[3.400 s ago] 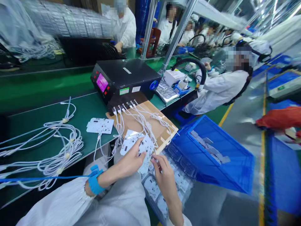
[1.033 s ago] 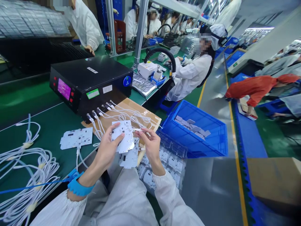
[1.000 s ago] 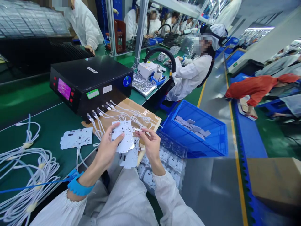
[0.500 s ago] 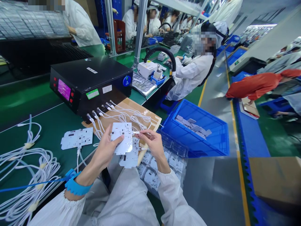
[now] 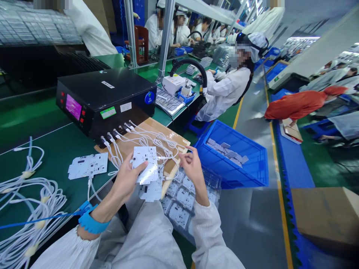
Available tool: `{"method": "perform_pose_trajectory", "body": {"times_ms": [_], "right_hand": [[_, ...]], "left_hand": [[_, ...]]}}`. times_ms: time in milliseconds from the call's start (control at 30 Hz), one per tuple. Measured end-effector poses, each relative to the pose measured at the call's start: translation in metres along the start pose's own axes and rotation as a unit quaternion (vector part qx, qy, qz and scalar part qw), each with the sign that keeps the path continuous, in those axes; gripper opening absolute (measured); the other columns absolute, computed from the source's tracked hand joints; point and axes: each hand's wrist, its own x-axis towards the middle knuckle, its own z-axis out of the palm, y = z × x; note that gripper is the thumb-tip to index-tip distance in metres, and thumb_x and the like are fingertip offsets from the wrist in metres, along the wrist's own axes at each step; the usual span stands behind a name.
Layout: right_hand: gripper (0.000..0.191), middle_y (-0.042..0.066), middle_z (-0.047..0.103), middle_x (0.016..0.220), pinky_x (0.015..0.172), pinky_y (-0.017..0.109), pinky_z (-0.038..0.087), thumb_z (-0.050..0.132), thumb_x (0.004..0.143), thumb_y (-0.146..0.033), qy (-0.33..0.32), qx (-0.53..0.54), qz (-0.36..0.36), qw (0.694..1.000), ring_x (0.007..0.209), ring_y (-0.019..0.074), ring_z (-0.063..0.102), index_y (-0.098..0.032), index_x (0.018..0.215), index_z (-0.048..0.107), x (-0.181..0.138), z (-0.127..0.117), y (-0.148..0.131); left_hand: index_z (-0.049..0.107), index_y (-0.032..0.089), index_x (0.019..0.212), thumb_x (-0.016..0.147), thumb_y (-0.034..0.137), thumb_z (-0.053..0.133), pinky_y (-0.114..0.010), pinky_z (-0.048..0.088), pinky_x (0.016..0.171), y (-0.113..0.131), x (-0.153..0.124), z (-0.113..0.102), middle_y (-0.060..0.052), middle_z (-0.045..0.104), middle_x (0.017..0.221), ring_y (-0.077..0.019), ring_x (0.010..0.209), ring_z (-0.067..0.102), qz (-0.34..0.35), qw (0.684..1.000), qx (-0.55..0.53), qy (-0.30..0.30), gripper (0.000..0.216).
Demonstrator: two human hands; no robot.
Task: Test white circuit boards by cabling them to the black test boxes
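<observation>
My left hand (image 5: 131, 172) is closed on a white circuit board (image 5: 148, 170), thumb on its face, in front of the black box. A white cable's plug (image 5: 161, 158) sits at this board's right edge. Below and partly behind it is a second white circuit board (image 5: 151, 192), also with a cable at its right edge. Just right of the boards, my right hand (image 5: 193, 167) is apart from the plug, index finger stretched out and the others loosely bent, nothing visible in it. A third circuit board (image 5: 88, 165) lies on the green table at left, with a cable attached.
The black box (image 5: 106, 101) has a lit screen and several white cables running over a brown cardboard sheet (image 5: 148, 129). Coiled cables (image 5: 36, 209) lie at left. Trays of boards (image 5: 179, 213) are low on my right, near a blue crate (image 5: 238, 149). A co-worker (image 5: 227, 89) sits beyond.
My right hand has let go of the cable plug and moved to the right, its fingers spreading. The plug stays at the board's edge. My left hand still holds the board.
</observation>
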Motion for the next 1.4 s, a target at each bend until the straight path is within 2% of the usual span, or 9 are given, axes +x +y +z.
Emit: {"method": "perform_pose_trajectory", "body": {"times_ms": [67,167,233,333,500,700,933,1033,1400], "right_hand": [[0.058,0.003,0.069,0.084,0.068,0.035,0.057,0.066,0.092,-0.056,0.086,-0.126,-0.01,0.988,0.07,0.0202,0.068,-0.019,0.134,0.054,0.013,-0.018,0.019],[0.045,0.005,0.07,0.082,0.067,0.035,0.055,0.059,0.095,-0.056,0.017,-0.176,0.012,0.984,0.069,0.0211,0.068,-0.018,0.118,0.059,0.036,-0.038,0.042],[0.043,0.002,0.068,0.073,0.059,0.033,0.052,0.06,0.091,-0.06,-0.046,-0.135,0.026,0.989,0.061,0.0193,0.065,-0.019,0.102,0.06,0.052,-0.046,0.046],[0.048,0.003,0.068,0.068,0.054,0.03,0.048,0.072,0.079,-0.064,-0.04,-0.061,0.01,0.997,0.058,0.0175,0.063,-0.018,0.09,0.064,0.075,-0.054,0.033],[0.049,0.007,0.079,0.089,0.074,0.034,0.058,0.086,0.073,-0.051,-0.008,0.086,-0.035,0.996,0.074,0.0172,0.07,-0.015,0.106,0.079,0.09,-0.03,-0.014],[0.052,0.005,0.08,0.086,0.072,0.034,0.061,0.089,0.075,-0.05,-0.221,0.19,0.043,0.956,0.071,0.0169,0.072,-0.019,0.116,0.08,0.069,0.029,-0.031],[0.045,0.009,0.08,0.11,0.071,0.032,0.059,0.082,0.084,-0.051,-0.355,0.169,0.038,0.919,0.081,0.0173,0.072,-0.024,0.119,0.079,0.058,0.033,-0.041],[0.047,0.01,0.078,0.118,0.076,0.034,0.06,0.076,0.088,-0.059,-0.357,0.211,0.031,0.909,0.091,0.0195,0.073,-0.024,0.121,0.078,0.056,0.038,-0.046],[0.031,0.005,0.081,0.097,0.079,0.034,0.059,0.079,0.088,-0.048,-0.238,0.16,-0.054,0.957,0.083,0.0184,0.074,-0.023,0.104,0.073,0.033,0.062,-0.052]], "left_hand": [[0.058,0.02,0.136,0.079,0.015,0.08,-0.036,0.061,0.095,0.001,-0.002,0.001,-0.01,0.078,0.117,-0.0234,0.102,0.076,-0.015,1.0,-0.006,0.004,0.061],[0.057,0.02,0.138,0.081,0.018,0.08,-0.036,0.061,0.093,0.002,-0.005,0.003,-0.011,0.076,0.123,-0.0239,0.102,0.076,-0.025,1.0,-0.005,-0.002,0.062],[0.056,0.019,0.14,0.082,0.022,0.081,-0.037,0.06,0.095,0.001,-0.007,0.004,-0.012,0.074,0.127,-0.0247,0.106,0.075,-0.02,1.0,-0.004,-0.013,0.064],[0.054,0.019,0.141,0.085,0.024,0.078,-0.036,0.06,0.096,0.0,-0.008,0.006,-0.013,0.073,0.131,-0.0245,0.109,0.074,-0.027,0.999,-0.004,-0.023,0.061],[0.057,0.023,0.14,0.086,0.026,0.077,-0.037,0.062,0.091,-0.005,-0.005,0.007,-0.011,0.074,0.128,-0.0236,0.103,0.075,-0.039,0.999,-0.021,-0.02,0.058],[0.061,0.022,0.133,0.082,0.028,0.08,-0.038,0.063,0.085,-0.013,0.0,0.007,-0.011,0.075,0.123,-0.0256,0.1,0.076,-0.032,0.998,-0.045,-0.044,0.055],[0.06,0.017,0.135,0.072,0.026,0.085,-0.039,0.061,0.088,-0.009,-0.001,0.008,-0.013,0.077,0.118,-0.0278,0.102,0.074,-0.024,0.992,-0.079,-0.091,0.068],[0.06,0.018,0.137,0.071,0.026,0.085,-0.039,0.06,0.091,-0.011,0.001,0.01,-0.012,0.076,0.119,-0.0287,0.106,0.073,-0.03,0.991,-0.077,-0.102,0.07],[0.062,0.02,0.134,0.077,0.024,0.082,-0.035,0.06,0.083,-0.015,0.004,0.027,-0.011,0.076,0.118,-0.0271,0.102,0.074,-0.05,0.994,-0.047,-0.088,0.061]]}}
